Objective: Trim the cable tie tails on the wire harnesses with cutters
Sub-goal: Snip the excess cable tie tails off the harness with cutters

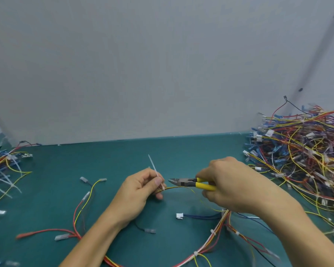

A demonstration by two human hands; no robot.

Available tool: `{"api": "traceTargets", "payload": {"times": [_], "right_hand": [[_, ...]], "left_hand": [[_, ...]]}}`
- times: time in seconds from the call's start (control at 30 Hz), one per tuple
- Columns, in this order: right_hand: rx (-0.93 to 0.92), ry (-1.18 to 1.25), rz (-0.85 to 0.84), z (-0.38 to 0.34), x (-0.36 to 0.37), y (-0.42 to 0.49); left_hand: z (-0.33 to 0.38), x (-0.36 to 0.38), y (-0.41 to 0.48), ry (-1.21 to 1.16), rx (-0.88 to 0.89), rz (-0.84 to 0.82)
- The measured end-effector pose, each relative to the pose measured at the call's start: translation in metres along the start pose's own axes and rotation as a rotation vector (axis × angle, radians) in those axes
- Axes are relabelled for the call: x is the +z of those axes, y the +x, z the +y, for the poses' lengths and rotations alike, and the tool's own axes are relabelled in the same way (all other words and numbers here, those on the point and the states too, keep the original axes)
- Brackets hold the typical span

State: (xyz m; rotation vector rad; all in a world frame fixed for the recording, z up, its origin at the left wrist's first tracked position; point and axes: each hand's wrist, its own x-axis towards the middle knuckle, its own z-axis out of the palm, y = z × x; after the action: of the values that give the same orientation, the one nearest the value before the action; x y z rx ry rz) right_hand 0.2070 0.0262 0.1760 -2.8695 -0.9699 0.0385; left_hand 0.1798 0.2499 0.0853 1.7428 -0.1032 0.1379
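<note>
My left hand (pixel 139 189) pinches a yellow-wired branch of the wire harness (pixel 216 236) just above the green table. A white cable tie tail (pixel 153 165) sticks up and to the left from the spot between my thumb and fingers. My right hand (pixel 231 184) grips the yellow handles of the cutters (pixel 189 183). The dark jaws point left, slightly parted, a short gap away from the tie. The rest of the harness loops down across the table under my arms, with several white ties on it.
A big tangle of harnesses (pixel 301 151) is piled at the right, against the grey wall (pixel 162 64). A smaller bundle with long white tie tails (pixel 4 170) lies at the left edge. Loose connectors lie on the green mat (pixel 181 151) around my hands.
</note>
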Motion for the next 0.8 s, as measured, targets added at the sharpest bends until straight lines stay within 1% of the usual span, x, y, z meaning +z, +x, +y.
{"api": "traceTargets", "payload": {"times": [0.2, 0.4, 0.53, 0.63, 0.8], "right_hand": [[-0.004, -0.034, -0.001, -0.001, 0.006, 0.002], [-0.034, -0.059, 0.025, -0.007, 0.015, 0.007], [0.001, -0.134, 0.053, -0.01, 0.018, 0.008], [0.005, -0.169, 0.051, -0.011, 0.021, 0.01], [0.0, -0.159, 0.029, -0.01, 0.021, 0.01]], "left_hand": [[0.002, 0.001, -0.001, -0.041, -0.005, -0.01], [0.0, -0.001, 0.0, -0.004, 0.01, -0.013], [0.0, -0.002, -0.001, 0.02, 0.019, -0.024], [0.0, -0.002, -0.001, 0.025, 0.019, -0.043], [0.001, -0.003, -0.001, 0.03, 0.028, -0.051]]}}
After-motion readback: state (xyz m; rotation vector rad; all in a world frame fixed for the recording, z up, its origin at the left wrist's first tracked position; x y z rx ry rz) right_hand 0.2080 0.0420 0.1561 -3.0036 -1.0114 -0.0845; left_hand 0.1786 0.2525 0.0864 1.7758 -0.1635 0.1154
